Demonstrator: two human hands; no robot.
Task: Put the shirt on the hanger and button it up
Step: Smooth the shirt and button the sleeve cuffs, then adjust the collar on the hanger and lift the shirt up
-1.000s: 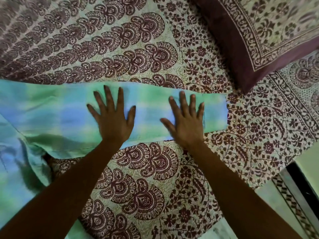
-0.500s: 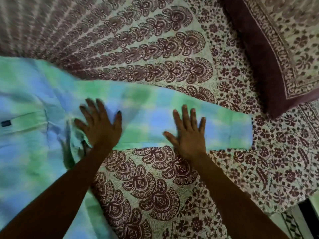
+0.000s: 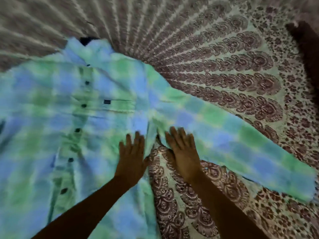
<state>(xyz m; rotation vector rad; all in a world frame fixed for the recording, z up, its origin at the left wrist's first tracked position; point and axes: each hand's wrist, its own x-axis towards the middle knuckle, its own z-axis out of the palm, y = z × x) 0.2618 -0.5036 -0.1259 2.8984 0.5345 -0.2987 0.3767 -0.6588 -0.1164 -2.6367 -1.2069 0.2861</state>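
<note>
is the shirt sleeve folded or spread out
Spread out: the sleeve lies flat and straight, reaching from the shirt out over the bedsheet, with no fold showing. The right hand rests flat on it.

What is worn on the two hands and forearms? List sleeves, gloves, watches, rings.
Nothing worn shows. The left hand and right hand are ungloved; the left forearm and right forearm are bare down to the frame's edge: no sleeve, watch or bracelet. Motion blur means a thin ring cannot be ruled out.
</note>
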